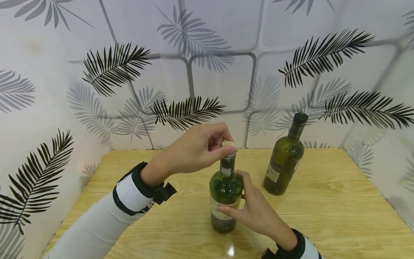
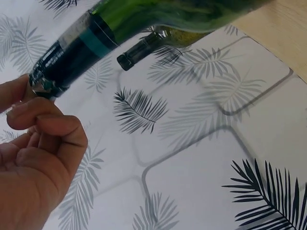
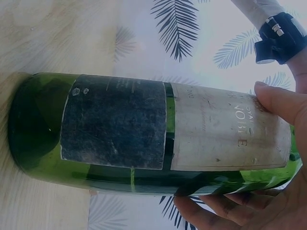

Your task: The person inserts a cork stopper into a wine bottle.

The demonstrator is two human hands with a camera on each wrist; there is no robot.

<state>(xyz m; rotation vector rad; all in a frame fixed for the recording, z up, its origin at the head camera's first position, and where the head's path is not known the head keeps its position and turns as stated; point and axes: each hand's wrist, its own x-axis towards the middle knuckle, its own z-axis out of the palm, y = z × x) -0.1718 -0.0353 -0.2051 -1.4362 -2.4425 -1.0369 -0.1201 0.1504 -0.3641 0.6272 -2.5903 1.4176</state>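
A green wine bottle (image 1: 224, 189) stands upright on the wooden table, pale and dark labels on its side. My left hand (image 1: 195, 147) pinches a light cork (image 1: 228, 143) between thumb and fingers at the bottle's mouth. In the left wrist view those fingertips are right at the torn foil (image 2: 45, 86) on the neck, and the cork is mostly hidden. Around the bottle's upper body, my right hand (image 1: 255, 212) holds on, thumb over the pale label (image 3: 230, 127) and fingers along the opposite side.
A second green bottle (image 1: 285, 162) stands upright farther back on the right, its dark neck leaning slightly in the head view. Behind the wooden table (image 1: 330, 201) hangs a white cloth (image 1: 223, 86) with leaf prints.
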